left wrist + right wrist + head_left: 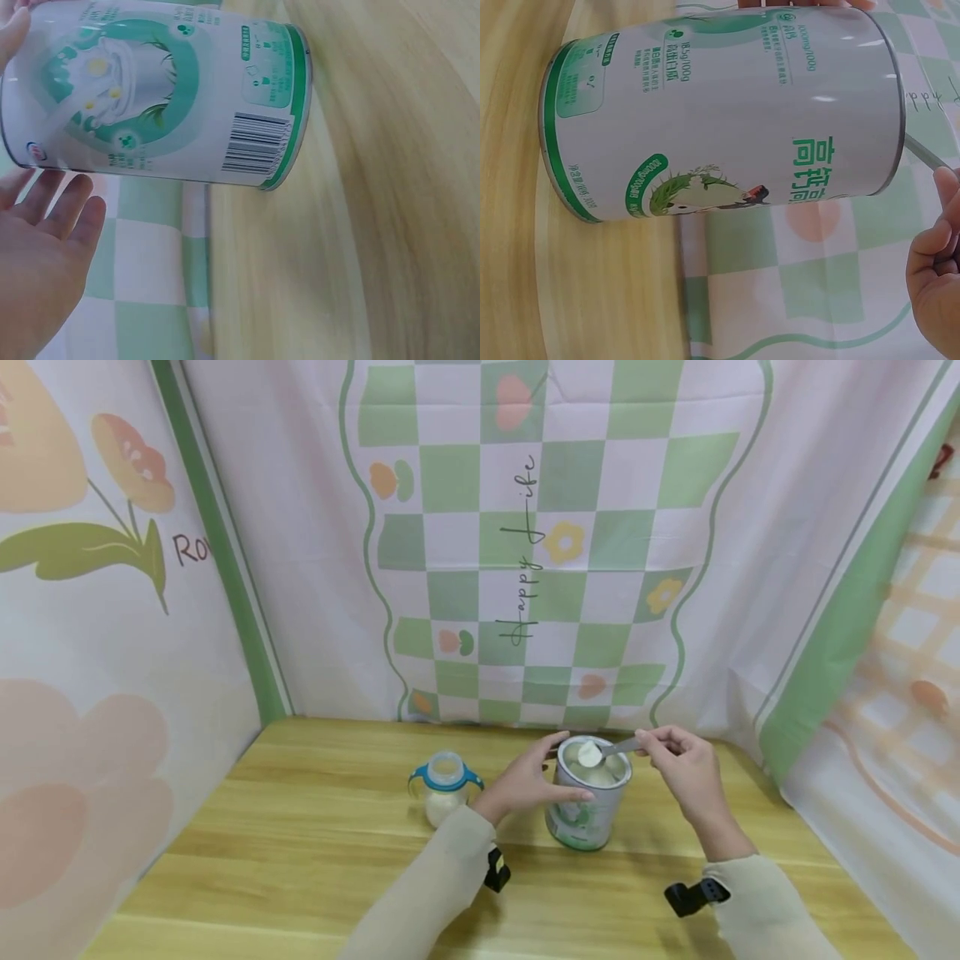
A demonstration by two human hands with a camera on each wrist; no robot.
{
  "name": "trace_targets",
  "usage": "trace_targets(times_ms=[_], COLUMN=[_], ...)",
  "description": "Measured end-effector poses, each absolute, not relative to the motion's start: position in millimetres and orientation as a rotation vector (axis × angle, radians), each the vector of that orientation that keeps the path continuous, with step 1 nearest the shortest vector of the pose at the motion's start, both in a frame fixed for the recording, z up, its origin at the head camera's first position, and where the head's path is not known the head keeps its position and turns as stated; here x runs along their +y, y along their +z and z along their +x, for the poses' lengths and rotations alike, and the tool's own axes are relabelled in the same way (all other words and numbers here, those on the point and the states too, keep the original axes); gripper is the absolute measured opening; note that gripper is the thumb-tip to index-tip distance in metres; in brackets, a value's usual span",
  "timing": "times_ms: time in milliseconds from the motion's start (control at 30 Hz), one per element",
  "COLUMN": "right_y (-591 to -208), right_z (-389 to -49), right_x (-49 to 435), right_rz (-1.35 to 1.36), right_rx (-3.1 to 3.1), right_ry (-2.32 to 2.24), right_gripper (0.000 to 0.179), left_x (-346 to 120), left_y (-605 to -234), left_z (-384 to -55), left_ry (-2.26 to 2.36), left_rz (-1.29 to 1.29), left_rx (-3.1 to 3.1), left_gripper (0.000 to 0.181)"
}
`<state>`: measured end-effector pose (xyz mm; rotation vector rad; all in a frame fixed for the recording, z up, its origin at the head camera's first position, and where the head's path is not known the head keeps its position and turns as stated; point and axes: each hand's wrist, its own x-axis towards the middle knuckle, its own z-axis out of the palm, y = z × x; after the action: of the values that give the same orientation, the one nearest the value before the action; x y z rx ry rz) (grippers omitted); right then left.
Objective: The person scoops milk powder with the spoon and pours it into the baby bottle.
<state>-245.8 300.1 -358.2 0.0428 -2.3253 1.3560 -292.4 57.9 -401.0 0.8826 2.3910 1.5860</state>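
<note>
A white and green milk powder can (583,818) stands upright and uncovered on the table. My left hand (525,779) holds it near the top, thumb across the near side and fingers round the far left. Between thumb and fingers, my right hand (684,772) pinches the grey handle of a scoop (621,747). White powder (590,753) is heaped in the scoop, which lies over the can's mouth; pale powder shows below it. In the right wrist view the handle (924,151) comes out past the rim. The can's barcode side (259,146) faces the left wrist camera.
Left of the can, close by my left forearm, stands a baby bottle (444,802) with a blue two-handled collar and pale contents. A wood-grain table (300,827) carries everything. Behind it hangs a green and white checked curtain (510,610); printed cloth closes off both sides.
</note>
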Motion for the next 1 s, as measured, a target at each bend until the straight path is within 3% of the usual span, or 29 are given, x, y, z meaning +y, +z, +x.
trace_targets(times_ms=[1000], right_y=[-343], right_z=[-251], right_x=[274], right_rz=[0.155], right_rx=[-2.232], right_ry=[1.488], right_gripper=[0.038], left_x=[15], left_y=[-375], left_z=[-294], left_ry=[1.619], left_rz=[0.949], left_rx=[2.452], left_gripper=[0.085])
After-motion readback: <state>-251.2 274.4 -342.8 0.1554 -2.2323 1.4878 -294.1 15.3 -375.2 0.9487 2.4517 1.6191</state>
